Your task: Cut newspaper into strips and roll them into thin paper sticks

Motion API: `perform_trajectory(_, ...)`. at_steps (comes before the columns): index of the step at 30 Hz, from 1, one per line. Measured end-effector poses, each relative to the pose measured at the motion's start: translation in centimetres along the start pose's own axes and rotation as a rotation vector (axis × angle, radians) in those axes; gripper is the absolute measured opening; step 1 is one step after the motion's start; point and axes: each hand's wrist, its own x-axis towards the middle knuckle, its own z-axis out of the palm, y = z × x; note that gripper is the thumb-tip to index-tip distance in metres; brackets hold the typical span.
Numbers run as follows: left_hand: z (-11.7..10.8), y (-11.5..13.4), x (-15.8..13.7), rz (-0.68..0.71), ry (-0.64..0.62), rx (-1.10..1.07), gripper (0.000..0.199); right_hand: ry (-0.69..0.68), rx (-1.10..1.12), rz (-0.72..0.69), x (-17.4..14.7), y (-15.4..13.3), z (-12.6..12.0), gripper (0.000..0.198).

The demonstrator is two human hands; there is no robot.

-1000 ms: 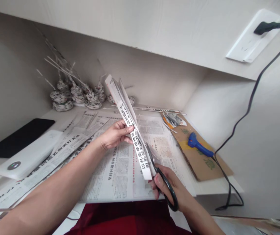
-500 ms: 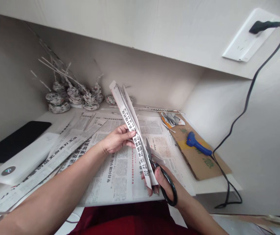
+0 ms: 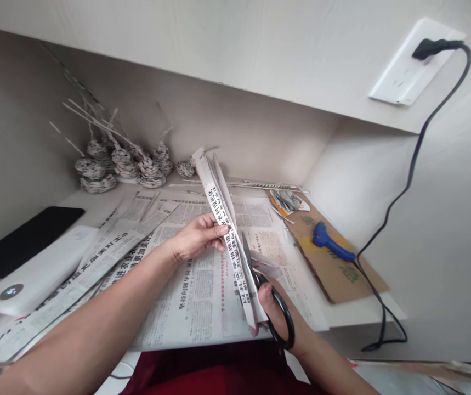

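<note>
Black-handled scissors (image 3: 261, 278), one pair, are gripped in the right hand (image 3: 278, 307) near the front edge of the desk (image 3: 352, 314), blades alongside the folded newspaper strip (image 3: 219, 206). The left hand (image 3: 200, 237) pinches this strip above the desk; its legible print includes "农村现代化". Flat newspaper sheets (image 3: 196, 307) extend beneath both hands toward the cardboard (image 3: 329, 285) at right, which carries one blue glue gun (image 3: 334, 245). At rear left stand at least five gourd-shaped paper weavings (image 3: 151, 173), below the lower edge of an overhanging panel (image 3: 219, 44).
</note>
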Motion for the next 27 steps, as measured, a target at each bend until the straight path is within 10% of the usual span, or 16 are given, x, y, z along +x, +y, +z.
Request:
perform_trajectory(17, -1.1, 0.9, -0.1, 0.104, 0.107, -0.208, 0.026, 0.036, 0.054, 0.235, -0.8, 2.2, -0.1, 0.048)
perform_trajectory(27, -0.1, 0.1, 0.0, -0.03, 0.094, -0.145, 0.027, 0.072, -0.155, -0.014, -0.3, -0.8, 0.5, 0.052)
